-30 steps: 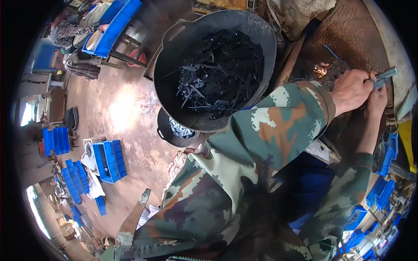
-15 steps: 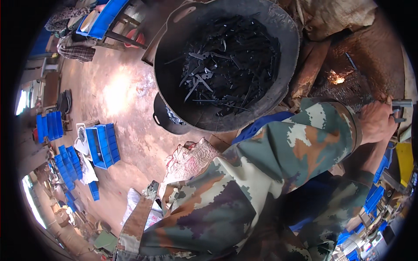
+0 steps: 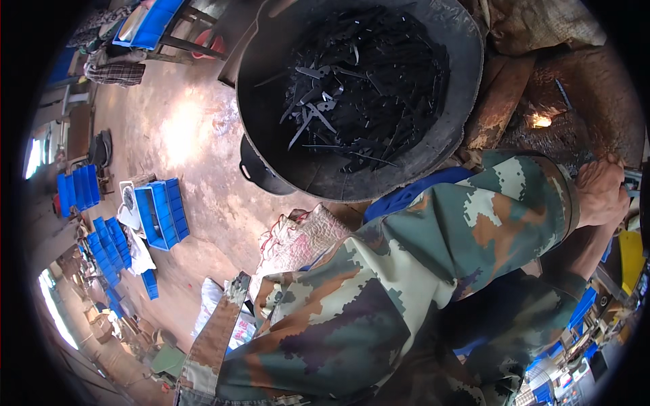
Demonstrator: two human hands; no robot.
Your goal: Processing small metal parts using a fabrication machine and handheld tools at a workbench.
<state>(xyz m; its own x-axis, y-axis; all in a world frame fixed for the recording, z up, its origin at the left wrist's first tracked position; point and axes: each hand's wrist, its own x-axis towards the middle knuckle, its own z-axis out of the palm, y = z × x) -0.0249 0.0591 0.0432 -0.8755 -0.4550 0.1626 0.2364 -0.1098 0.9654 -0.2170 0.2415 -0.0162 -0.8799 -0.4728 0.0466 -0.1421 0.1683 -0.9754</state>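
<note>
At the far right my left hand (image 3: 598,184) is closed around something grey that its fingers mostly hide. Its camouflage sleeve crosses the view from the lower left. Just below, my right forearm (image 3: 579,247) reaches up to the same spot; the fingers of that hand are hidden behind the left one. Beyond the hands, an orange glow (image 3: 540,120) burns on a dark, rough surface, with a thin grey metal rod (image 3: 563,93) near it. A large black metal pan (image 3: 267,128) stands left of the hands, holding a heap of dark, flat metal pieces (image 3: 379,81), a few paler grey.
A wooden board (image 3: 497,108) and a crumpled tan sack (image 3: 542,24) lie right of the pan. Blue cloth (image 3: 413,193) and a pink-white woven sack (image 3: 298,240) are near my left sleeve. Blue plastic bins (image 3: 162,213) stand on the floor at left. A yellow panel (image 3: 630,260) is below the hands.
Both hands have shifted slightly right and down in the picture, and the whole view has moved a little. The orange glow, spread out in sparks before, is now smaller and more compact.
</note>
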